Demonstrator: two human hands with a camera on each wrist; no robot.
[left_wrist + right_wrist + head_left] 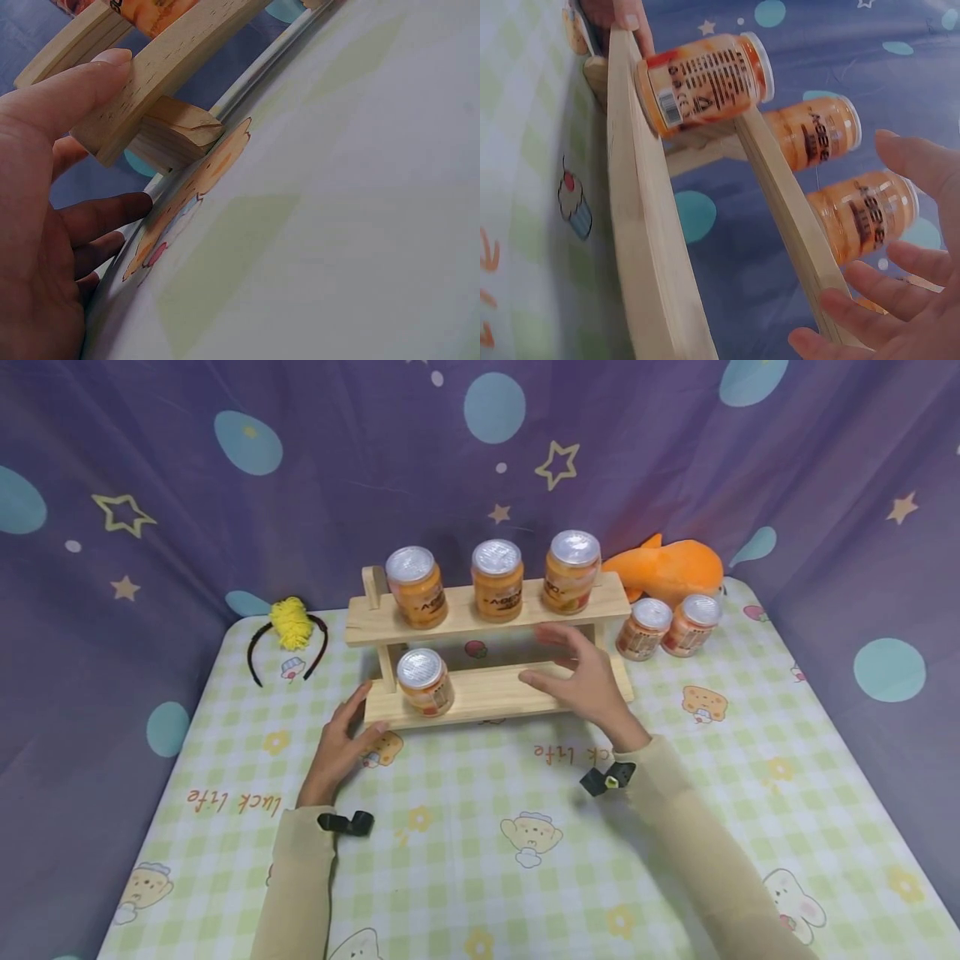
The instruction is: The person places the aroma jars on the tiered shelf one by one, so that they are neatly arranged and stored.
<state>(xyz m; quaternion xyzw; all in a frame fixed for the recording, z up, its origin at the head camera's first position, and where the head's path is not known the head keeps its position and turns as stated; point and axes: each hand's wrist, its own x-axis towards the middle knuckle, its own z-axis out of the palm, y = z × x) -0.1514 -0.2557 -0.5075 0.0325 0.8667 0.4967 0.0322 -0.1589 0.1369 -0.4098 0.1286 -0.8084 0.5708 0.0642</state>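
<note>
A two-tier wooden rack (495, 693) stands at the back of the table. My left hand (341, 747) grips the left end of its lower board, with the thumb (97, 82) on the board's edge and the other fingers beyond and below. On that lower board, at the left, stands an orange jar (426, 685) with a silver lid. Three similar jars line the upper board, at its left (418, 589), middle (498, 583) and right (572, 575). In front of the rack's right half, my right hand (588, 685) holds nothing; its fingers are spread and slightly bent.
Two more jars (643, 631) stand on the table right of the rack, in front of an orange plush toy (671, 568). A headband with a yellow tuft (291, 625) lies at the back left. A purple curtain (345, 485) hangs behind the checked tablecloth (465, 893).
</note>
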